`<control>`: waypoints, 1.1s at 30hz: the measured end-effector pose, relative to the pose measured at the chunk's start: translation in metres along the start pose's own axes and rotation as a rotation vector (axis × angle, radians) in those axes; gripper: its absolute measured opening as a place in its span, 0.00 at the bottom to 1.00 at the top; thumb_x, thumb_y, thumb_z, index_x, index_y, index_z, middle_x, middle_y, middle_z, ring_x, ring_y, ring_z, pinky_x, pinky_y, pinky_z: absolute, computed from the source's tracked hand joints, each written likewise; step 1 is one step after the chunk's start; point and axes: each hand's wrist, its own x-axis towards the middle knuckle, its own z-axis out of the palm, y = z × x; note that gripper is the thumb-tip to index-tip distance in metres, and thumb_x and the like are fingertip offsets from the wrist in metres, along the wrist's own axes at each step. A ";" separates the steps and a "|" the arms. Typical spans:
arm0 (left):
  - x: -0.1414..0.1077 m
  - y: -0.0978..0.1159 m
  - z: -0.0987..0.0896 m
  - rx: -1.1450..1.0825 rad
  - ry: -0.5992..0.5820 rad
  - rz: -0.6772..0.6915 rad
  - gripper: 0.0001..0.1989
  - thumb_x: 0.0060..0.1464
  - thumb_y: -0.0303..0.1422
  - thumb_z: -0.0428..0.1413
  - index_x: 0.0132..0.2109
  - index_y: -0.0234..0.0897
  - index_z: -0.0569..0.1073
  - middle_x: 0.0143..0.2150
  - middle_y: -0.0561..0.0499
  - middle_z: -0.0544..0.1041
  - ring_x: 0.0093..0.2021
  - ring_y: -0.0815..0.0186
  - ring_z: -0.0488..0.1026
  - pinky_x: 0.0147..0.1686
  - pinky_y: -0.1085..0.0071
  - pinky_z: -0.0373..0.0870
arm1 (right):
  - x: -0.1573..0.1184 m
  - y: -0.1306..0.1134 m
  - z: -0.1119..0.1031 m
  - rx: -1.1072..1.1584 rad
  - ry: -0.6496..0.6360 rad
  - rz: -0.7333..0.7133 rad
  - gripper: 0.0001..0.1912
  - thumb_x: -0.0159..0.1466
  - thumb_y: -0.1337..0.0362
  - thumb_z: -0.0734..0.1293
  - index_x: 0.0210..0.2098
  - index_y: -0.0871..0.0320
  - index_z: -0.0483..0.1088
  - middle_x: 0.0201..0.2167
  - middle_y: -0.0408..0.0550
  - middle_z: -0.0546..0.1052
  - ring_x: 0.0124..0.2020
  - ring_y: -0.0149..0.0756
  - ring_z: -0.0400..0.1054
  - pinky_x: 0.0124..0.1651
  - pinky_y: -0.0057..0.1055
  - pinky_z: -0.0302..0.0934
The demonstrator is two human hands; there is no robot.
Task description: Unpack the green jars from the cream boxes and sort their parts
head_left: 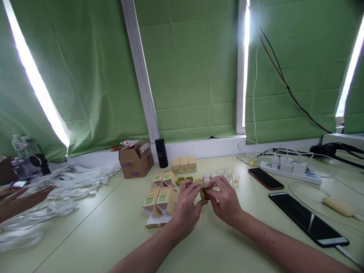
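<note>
Here, left hand (187, 203) and right hand (224, 198) hold green case (203, 194) by edges.

Daylight enters through narrow gaps between the green blinds (186, 68), and those strips blow out to pure white with a bluish-violet fringe. The blinds glow dimly, backlit, while the desk (113, 242) is evenly and moderately lit, with only soft, faint shadows under the hands (204, 199). A pale streak of glare crosses the larger phone's dark screen (308, 218). Wide-angle distortion leans the window posts and stretches the edges; fine detail around the fingers is soft, and the far left corner looks smeary.
</note>
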 end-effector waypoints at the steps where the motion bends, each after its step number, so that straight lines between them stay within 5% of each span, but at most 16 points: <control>1: 0.000 0.000 0.000 0.003 0.001 0.001 0.25 0.54 0.25 0.65 0.58 0.44 0.76 0.51 0.43 0.80 0.56 0.49 0.69 0.56 0.47 0.73 | 0.000 0.000 0.001 -0.006 0.000 0.000 0.13 0.66 0.73 0.64 0.33 0.52 0.79 0.37 0.52 0.71 0.42 0.46 0.64 0.38 0.41 0.65; 11: 0.001 0.001 -0.002 0.033 0.016 0.025 0.26 0.54 0.25 0.66 0.59 0.44 0.75 0.52 0.45 0.80 0.54 0.49 0.69 0.54 0.47 0.73 | -0.001 0.001 0.004 -0.068 0.005 -0.026 0.13 0.68 0.73 0.61 0.31 0.55 0.73 0.29 0.48 0.69 0.33 0.40 0.61 0.36 0.37 0.57; 33: 0.001 0.000 -0.001 0.094 0.053 0.011 0.24 0.56 0.26 0.65 0.59 0.43 0.75 0.53 0.45 0.81 0.54 0.51 0.71 0.56 0.47 0.72 | 0.002 -0.005 0.000 -0.120 0.121 -0.175 0.15 0.69 0.74 0.59 0.28 0.57 0.68 0.26 0.46 0.65 0.31 0.37 0.57 0.36 0.35 0.51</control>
